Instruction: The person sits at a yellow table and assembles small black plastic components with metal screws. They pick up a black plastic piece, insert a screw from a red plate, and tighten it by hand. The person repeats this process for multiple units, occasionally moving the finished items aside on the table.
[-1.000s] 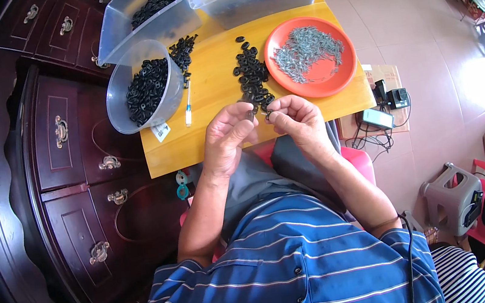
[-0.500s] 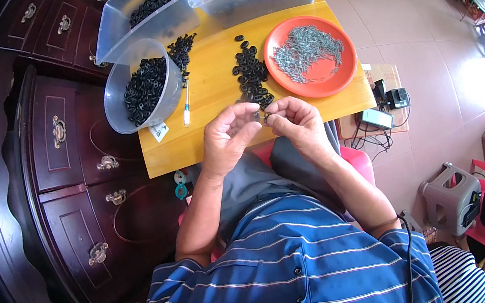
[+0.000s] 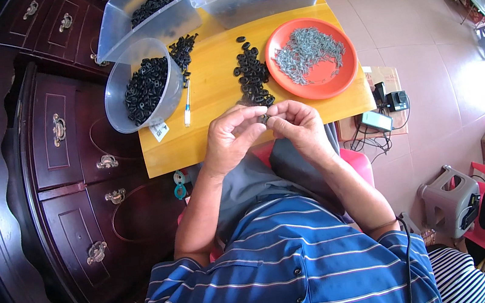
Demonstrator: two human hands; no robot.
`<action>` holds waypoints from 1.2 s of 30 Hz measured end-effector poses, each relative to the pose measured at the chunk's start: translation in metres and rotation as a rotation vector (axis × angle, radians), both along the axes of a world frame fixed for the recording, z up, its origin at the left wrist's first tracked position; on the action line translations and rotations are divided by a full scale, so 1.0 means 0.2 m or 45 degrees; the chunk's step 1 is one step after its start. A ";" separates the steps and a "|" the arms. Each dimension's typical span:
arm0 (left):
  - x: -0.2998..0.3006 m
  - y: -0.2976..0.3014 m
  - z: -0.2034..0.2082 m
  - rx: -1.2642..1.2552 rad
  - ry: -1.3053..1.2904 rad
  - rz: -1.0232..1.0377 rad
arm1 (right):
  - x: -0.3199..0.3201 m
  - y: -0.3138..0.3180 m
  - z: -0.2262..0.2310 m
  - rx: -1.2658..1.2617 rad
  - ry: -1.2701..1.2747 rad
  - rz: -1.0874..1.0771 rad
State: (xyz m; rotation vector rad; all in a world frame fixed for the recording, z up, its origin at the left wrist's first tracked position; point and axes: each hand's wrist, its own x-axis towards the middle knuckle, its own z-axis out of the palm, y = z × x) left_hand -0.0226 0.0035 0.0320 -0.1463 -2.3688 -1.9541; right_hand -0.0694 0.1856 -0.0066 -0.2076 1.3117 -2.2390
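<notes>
My left hand and my right hand meet just above the table's near edge, fingertips nearly touching. Between the thumb and forefinger of my right hand is a small dark part, mostly hidden by the fingers. The left thumb and forefinger close in on it from the other side; what they grip is too small to make out. Just beyond my fingers lies a loose row of small black oval pieces. To its right, an orange-red plate holds a heap of thin grey metal pieces, perhaps screws or pins.
Black pieces fill a clear round tub at the table's left. Two clear plastic bins stand at the back. A thin white pen-like tool lies near the tub. Dark wooden drawers flank the left; a grey stool stands right.
My left hand has moved slightly right, and its thumb and forefinger have come together against my right fingertips. The right hand has hardly moved.
</notes>
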 end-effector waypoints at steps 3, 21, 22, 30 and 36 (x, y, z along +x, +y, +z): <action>-0.01 0.00 0.02 -0.027 0.006 -0.023 | -0.01 0.01 0.00 -0.011 -0.061 0.050; -0.02 0.12 0.03 -0.984 0.578 0.246 | -0.01 0.00 -0.03 -0.226 -0.292 0.103; -0.02 0.13 0.03 -0.966 0.569 0.247 | -0.01 0.00 -0.03 -0.230 -0.291 0.098; -0.02 0.13 0.06 -0.916 0.513 0.206 | -0.02 0.01 -0.05 -0.197 -0.362 0.065; -0.03 0.13 0.04 -0.882 0.511 0.196 | 0.00 0.00 -0.07 -0.133 -0.270 0.032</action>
